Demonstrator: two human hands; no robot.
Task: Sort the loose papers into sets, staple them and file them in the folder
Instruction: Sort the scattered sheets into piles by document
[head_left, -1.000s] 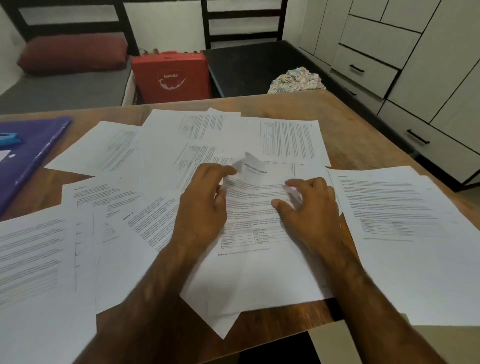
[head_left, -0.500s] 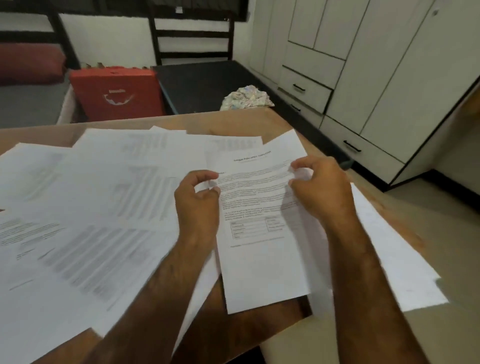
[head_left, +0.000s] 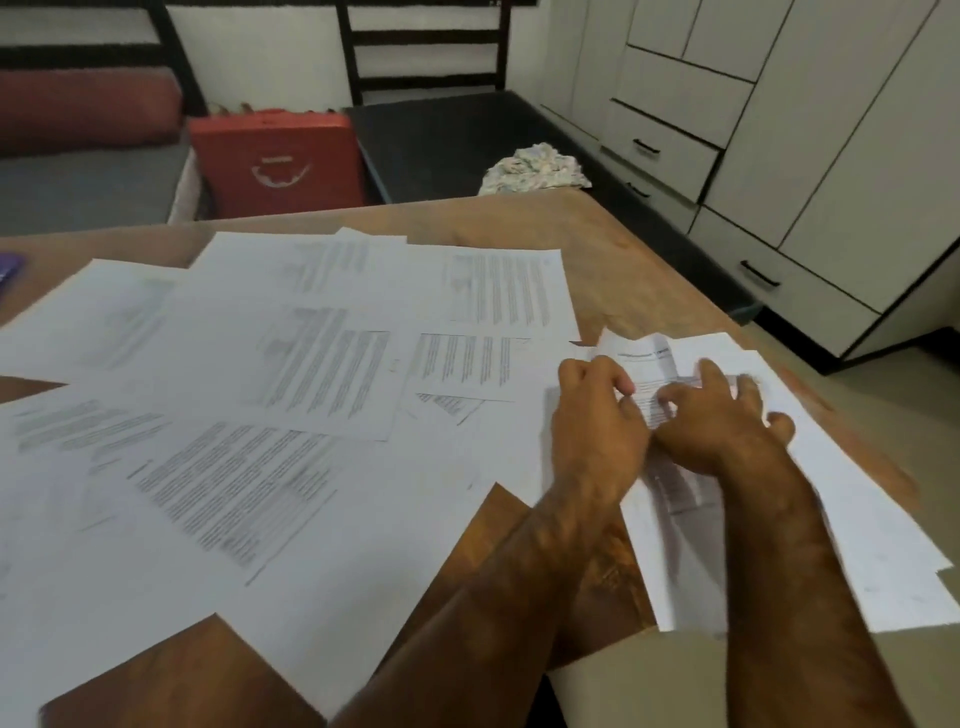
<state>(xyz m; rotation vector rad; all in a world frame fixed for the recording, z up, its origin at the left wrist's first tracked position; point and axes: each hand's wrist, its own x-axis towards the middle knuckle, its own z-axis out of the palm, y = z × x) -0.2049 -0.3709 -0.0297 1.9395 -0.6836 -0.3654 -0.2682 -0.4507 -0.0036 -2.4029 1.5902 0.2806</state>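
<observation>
At the right edge of the table (head_left: 649, 275), the left hand (head_left: 597, 421) pinches the curled sheet (head_left: 647, 356) while the right hand (head_left: 727, 421) presses it with spread fingers onto the right-hand stack (head_left: 857, 519); flatten the curl first; square its corners to the stack before releasing; the loose papers (head_left: 311, 374) lie spread to the left.

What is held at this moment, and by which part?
A printed sheet: the left hand pinches its upper left edge; the right hand lies on its upper part, grip unclear.
</observation>
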